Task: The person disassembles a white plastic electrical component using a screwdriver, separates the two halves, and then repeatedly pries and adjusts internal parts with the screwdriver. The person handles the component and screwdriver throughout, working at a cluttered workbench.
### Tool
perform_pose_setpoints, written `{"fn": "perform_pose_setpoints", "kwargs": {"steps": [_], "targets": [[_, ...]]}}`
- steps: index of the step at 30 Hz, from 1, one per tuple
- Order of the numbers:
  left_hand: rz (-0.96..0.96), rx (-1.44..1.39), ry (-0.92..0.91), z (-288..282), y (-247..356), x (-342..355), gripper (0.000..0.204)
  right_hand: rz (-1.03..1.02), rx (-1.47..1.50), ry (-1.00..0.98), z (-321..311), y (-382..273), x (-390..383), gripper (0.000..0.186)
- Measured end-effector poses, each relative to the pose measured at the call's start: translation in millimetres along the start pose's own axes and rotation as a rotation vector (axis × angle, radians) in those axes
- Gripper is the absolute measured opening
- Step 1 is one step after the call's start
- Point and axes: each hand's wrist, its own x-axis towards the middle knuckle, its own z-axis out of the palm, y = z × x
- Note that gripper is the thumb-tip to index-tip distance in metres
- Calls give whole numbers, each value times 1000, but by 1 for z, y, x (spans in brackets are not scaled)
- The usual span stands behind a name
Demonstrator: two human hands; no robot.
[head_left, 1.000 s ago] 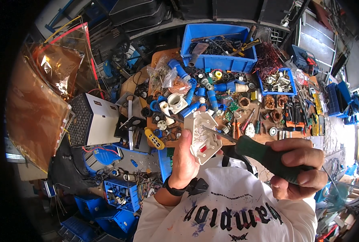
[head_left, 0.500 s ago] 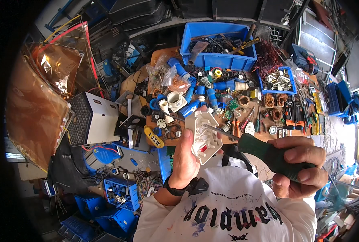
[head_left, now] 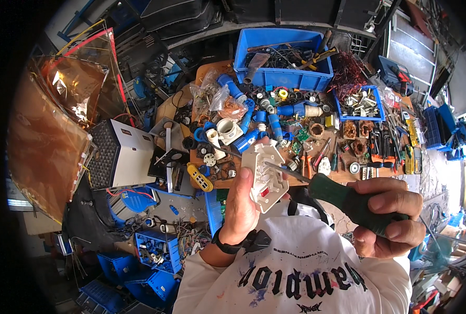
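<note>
White plastic socket part (head_left: pixel 265 176) sits in the middle of the frame, pinched by the left hand (head_left: pixel 242 206). The right hand (head_left: pixel 387 217) grips a green screwdriver (head_left: pixel 348 201), tip touching it. The tabletop (head_left: pixel 343 178) above is crowded.

blue bin (head_left: pixel 283 78) behind cluttered workbench (head_left: pixel 228 180); white box (head_left: pixel 119 155) left.

The left hand (head_left: pixel 242 209) hides the near edge of the white plastic part (head_left: pixel 265 175), and the screwdriver (head_left: pixel 343 198) tip is too small to tell.
</note>
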Motion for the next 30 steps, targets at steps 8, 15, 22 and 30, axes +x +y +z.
{"fn": "perform_pose_setpoints", "kwargs": {"steps": [8,15,22,30], "targets": [[0,-10,-2,-1,1,-1,71,-24,10,-1,1,2,0,38],[4,6,-16,-1,0,-2,70,-12,-6,17,3,0,-1,38],[11,17,-10,-1,-2,-4,69,-17,12,21,1,-1,-4,37],[11,3,-21,0,-2,-5,68,-12,-12,15,-1,-4,-5,37]]}}
